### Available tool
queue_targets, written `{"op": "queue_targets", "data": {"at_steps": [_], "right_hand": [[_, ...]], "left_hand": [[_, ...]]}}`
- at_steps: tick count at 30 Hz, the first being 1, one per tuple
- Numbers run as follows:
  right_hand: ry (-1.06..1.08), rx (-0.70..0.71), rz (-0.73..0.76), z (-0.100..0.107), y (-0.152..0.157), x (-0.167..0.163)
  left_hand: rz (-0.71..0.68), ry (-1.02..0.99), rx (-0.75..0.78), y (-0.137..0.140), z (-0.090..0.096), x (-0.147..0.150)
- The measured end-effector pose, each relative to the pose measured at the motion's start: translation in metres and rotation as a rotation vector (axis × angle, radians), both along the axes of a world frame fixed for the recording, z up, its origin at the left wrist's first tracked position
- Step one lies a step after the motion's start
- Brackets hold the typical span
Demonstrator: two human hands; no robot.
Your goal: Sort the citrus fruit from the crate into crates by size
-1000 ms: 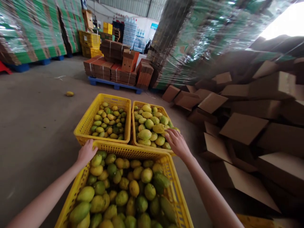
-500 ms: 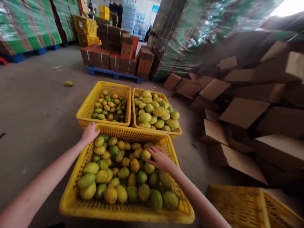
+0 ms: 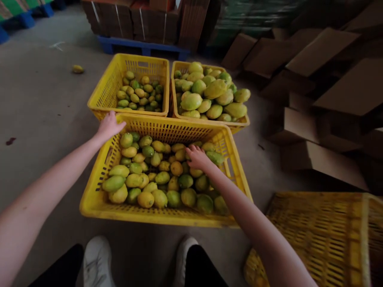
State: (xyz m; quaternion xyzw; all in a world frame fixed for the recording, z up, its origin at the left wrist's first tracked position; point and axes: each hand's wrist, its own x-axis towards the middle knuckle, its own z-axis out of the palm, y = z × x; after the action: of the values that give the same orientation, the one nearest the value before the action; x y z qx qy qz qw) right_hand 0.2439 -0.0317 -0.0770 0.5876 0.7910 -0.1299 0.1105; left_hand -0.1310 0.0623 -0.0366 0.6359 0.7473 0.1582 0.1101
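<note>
A yellow plastic crate (image 3: pixel 161 221) stands before me, holding a layer of yellow-green fruit (image 3: pixel 162 177) that look like small papayas. At its far left corner, my left hand (image 3: pixel 110 126) is closed over the rim, its thumb pointing inward. My right hand (image 3: pixel 198 158) reaches inside, over the fruit in the far right part. Its fingers are a little apart and bent down, touching the fruit; I see none lifted, and the palm side is hidden. A longer green fruit (image 3: pixel 214 157) lies just right of that hand.
Behind stand two more yellow crates, the left one (image 3: pixel 103 85) with smaller fruit, the right one (image 3: pixel 239 124) heaped with bigger fruit. Another yellow crate (image 3: pixel 317 235) is at the lower right. Cardboard boxes (image 3: pixel 332 163) pile up on the right. One fruit (image 3: pixel 77 69) lies on the floor.
The view has tilted down, so my shoes now show. My right hand has shifted toward the far side of the crate, uncovering the long green fruit. My left hand stays at the corner.
</note>
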Motion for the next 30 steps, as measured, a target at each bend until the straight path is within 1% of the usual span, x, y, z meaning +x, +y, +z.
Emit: {"op": "queue_targets", "data": {"at_steps": [2,3,5,6,7,8,9,10,11,12,13,14,15,16,18,19,20,21,23,25,26,28,30], "right_hand": [[0.111,0.007,-0.091,0.002,0.002,-0.002],[0.169,0.014,-0.130,0.004,0.002,-0.003],[0.256,0.045,-0.193,0.009,0.000,-0.004],[0.339,0.057,-0.244,0.012,-0.002,-0.006],[0.481,0.051,-0.316,0.017,-0.006,-0.009],[0.671,0.021,-0.398,0.022,-0.010,-0.013],[0.889,-0.033,-0.483,0.029,-0.015,-0.019],[1.112,-0.103,-0.565,0.037,-0.020,-0.026],[1.282,-0.182,-0.624,0.046,-0.025,-0.035],[1.378,-0.244,-0.665,0.055,-0.029,-0.045],[1.423,-0.287,-0.695,0.063,-0.032,-0.054],[1.436,-0.325,-0.717,0.072,-0.034,-0.064],[1.429,-0.371,-0.731,0.079,-0.036,-0.072],[1.410,-0.429,-0.740,0.085,-0.037,-0.078],[1.361,-0.542,-0.747,0.095,-0.037,-0.084],[1.343,-0.570,-0.747,0.098,-0.036,-0.082],[1.334,-0.562,-0.743,0.100,-0.036,-0.079],[1.336,-0.516,-0.732,0.102,-0.034,-0.073],[1.352,-0.350,-0.704,0.102,-0.030,-0.054],[1.318,-0.171,-0.685,0.095,-0.025,-0.034],[1.259,-0.104,-0.679,0.088,-0.022,-0.024],[1.028,-0.027,-0.638,0.066,-0.018,-0.012],[0.741,-0.015,-0.547,0.038,-0.018,-0.011]], "left_hand": [[0.011,-0.022,0.084,-0.011,0.008,0.004],[-0.009,-0.032,0.139,-0.018,0.013,0.008],[-0.100,-0.091,0.222,-0.035,0.022,0.021],[-0.153,-0.158,0.220,-0.043,0.026,0.030],[-0.196,-0.258,0.173,-0.051,0.029,0.042],[-0.221,-0.392,0.081,-0.059,0.030,0.054],[-0.225,-0.561,-0.046,-0.066,0.030,0.067],[-0.205,-0.762,-0.200,-0.072,0.030,0.081],[-0.156,-0.978,-0.362,-0.078,0.029,0.093],[-0.106,-1.178,-0.526,-0.083,0.028,0.104],[-0.045,-1.348,-0.675,-0.088,0.027,0.114],[0.017,-1.487,-0.793,-0.093,0.026,0.122],[0.075,-1.592,-0.879,-0.098,0.026,0.127],[0.133,-1.674,-0.931,-0.102,0.026,0.132],[0.244,-1.788,-0.966,-0.111,0.027,0.136],[0.291,-1.826,-0.967,-0.114,0.027,0.137],[0.326,-1.857,-0.959,-0.117,0.028,0.137],[0.350,-1.882,-0.936,-0.119,0.028,0.136],[0.387,-1.919,-0.859,-0.119,0.029,0.130],[0.414,-1.939,-0.781,-0.114,0.030,0.123],[0.426,-1.937,-0.758,-0.110,0.031,0.118],[0.444,-1.919,-0.713,-0.101,0.033,0.110],[0.455,-1.897,-0.608,-0.091,0.033,0.105]]}}
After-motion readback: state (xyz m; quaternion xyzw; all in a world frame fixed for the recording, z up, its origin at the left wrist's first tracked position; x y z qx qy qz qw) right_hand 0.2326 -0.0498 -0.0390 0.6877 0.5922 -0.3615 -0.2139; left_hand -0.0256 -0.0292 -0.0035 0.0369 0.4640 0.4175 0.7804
